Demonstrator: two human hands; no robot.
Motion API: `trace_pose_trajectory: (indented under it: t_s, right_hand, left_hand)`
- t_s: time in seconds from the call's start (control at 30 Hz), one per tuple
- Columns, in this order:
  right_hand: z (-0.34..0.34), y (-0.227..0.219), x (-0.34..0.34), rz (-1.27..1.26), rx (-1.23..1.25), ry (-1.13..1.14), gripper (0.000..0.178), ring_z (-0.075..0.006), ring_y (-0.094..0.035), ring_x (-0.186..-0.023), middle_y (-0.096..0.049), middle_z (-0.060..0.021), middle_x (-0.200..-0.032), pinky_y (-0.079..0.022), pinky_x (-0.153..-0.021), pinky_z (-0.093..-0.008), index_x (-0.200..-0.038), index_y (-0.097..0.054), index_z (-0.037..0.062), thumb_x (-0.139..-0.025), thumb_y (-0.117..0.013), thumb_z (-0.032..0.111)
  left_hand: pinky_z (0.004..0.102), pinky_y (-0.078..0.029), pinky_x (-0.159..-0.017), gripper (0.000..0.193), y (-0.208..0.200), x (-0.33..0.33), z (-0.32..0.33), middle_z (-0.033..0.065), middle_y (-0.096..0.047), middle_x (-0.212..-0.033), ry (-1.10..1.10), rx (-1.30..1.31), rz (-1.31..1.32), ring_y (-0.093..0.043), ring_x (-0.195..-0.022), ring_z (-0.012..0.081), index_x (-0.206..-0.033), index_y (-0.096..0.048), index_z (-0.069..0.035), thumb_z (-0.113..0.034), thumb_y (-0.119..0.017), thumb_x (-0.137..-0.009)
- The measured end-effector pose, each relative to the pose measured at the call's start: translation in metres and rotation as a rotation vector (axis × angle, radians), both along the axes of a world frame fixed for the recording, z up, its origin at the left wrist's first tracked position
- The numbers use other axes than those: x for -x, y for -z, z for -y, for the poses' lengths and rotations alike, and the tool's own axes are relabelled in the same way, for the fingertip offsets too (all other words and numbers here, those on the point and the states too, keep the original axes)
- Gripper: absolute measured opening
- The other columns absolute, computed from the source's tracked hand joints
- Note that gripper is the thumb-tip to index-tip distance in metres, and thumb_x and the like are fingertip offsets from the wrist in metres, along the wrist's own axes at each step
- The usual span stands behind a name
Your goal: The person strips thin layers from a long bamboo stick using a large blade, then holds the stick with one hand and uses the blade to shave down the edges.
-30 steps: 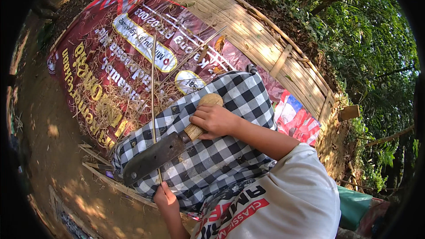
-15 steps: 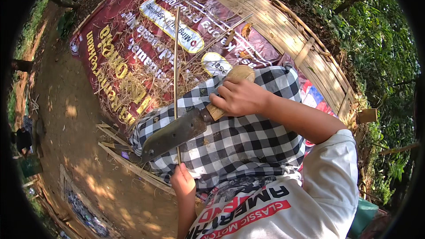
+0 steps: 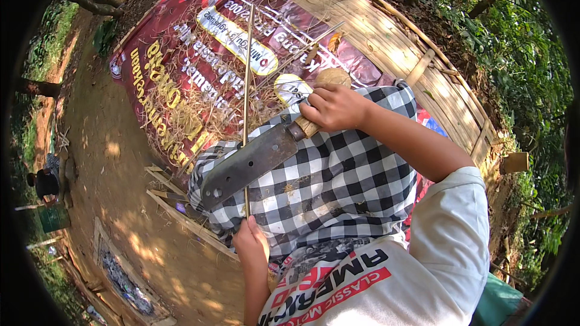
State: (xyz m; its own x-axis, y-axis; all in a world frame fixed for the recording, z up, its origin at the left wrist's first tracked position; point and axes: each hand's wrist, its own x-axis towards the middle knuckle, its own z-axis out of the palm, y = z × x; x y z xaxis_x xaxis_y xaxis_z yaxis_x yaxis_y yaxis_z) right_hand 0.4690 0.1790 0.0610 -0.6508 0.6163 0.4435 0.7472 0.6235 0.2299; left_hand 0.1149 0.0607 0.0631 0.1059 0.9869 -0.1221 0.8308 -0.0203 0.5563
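My right hand (image 3: pixel 332 107) is closed round the wooden handle of a broad, dark machete (image 3: pixel 251 164). Several small holes run along its blade, and the handle's rounded end sticks out beyond my fist. Under the blade passes a long, thin bamboo strip (image 3: pixel 248 72), crossing it at a steep angle. My left hand (image 3: pixel 251 242) pinches the strip's near end, close to my body. From there the strip runs away from me, past the black-and-white checked cloth (image 3: pixel 338 172) over my lap and above the banner. Whether the blade's edge touches the strip is hidden.
A dark red printed banner (image 3: pixel 158 21) strewn with thin shavings lies on a bamboo platform (image 3: pixel 393 30). Another thin strip (image 3: pixel 314 42) rests there. Split bamboo pieces (image 3: pixel 187 229) edge the platform beside bare earth. A person (image 3: pixel 45 181) is at the far left; plants grow at the right.
My right hand and the machete have moved away from me along the strip, slightly to the right. My left hand still pinches the strip's near end.
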Motion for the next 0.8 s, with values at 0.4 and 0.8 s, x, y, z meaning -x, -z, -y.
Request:
trace_pose_trajectory:
  t_s: [0.4, 0.8]
  right_hand:
    - [0.005, -0.001, 0.044, -0.068, 0.348, 0.119, 0.013, -0.0233, -0.063, -0.059, -0.06, -0.0074, -0.067, -0.051, -0.056, -0.0342, -0.083, -0.053, 0.0037, -0.08, -0.056, 0.015]
    - [-0.04, 0.045, 0.001, -0.151, 0.243, 0.095, 0.012, -0.0209, -0.06, -0.062, -0.052, -0.0031, -0.066, -0.051, -0.058, -0.0329, -0.082, -0.051, 0.0073, -0.078, -0.056, 0.017]
  left_hand:
    - [0.05, -0.039, -0.054, 0.037, 0.005, -0.017, -0.048, 0.0265, -0.054, -0.061, 0.084, 0.055, -0.036, -0.053, -0.058, 0.0466, -0.077, -0.055, 0.006, -0.02, -0.044, -0.1]
    - [0.0511, -0.038, -0.054, 0.036, 0.013, -0.022, -0.061, 0.0278, -0.054, -0.062, 0.043, 0.088, -0.075, -0.054, -0.059, 0.0475, -0.078, -0.058, 0.006, -0.02, -0.045, -0.1]
